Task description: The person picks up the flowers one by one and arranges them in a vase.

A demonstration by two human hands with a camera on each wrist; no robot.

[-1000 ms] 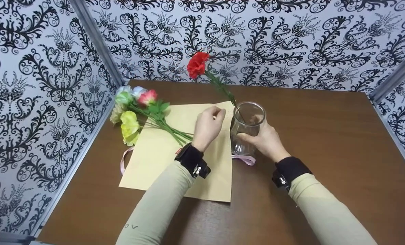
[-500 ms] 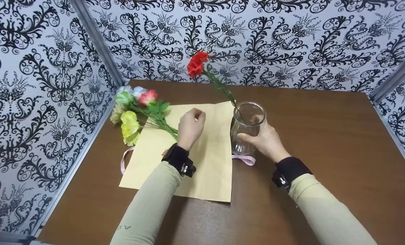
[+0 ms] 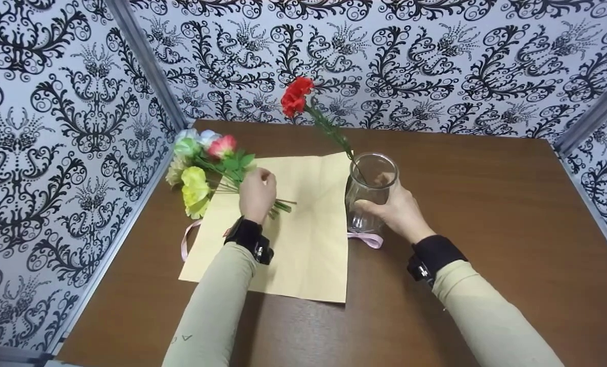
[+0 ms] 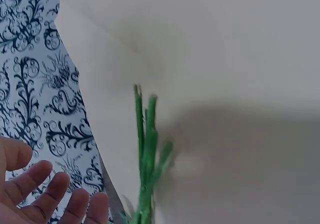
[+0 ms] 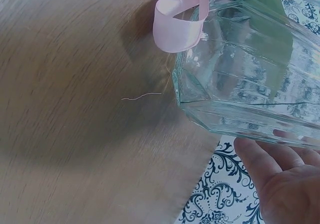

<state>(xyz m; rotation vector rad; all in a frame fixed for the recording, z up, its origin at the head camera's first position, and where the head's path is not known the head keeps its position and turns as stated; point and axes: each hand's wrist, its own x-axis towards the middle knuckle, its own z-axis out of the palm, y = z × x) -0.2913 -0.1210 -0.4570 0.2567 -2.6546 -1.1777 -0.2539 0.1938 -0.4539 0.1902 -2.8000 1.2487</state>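
Steadying the vase point(image 5: 250, 73), the right hand point(image 3: 403, 211) gripped it; the empty left hand point(image 3: 257, 196), loose over stems point(image 4: 148, 151) nearer the worktop's point(image 3: 487, 214) left edge, probably needed a light pinch.

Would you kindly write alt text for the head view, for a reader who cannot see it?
A person's right hand grips a glass vase holding one red flower. The left hand hovers above the stems of more flowers, lying partly on cream paper on a brown table.
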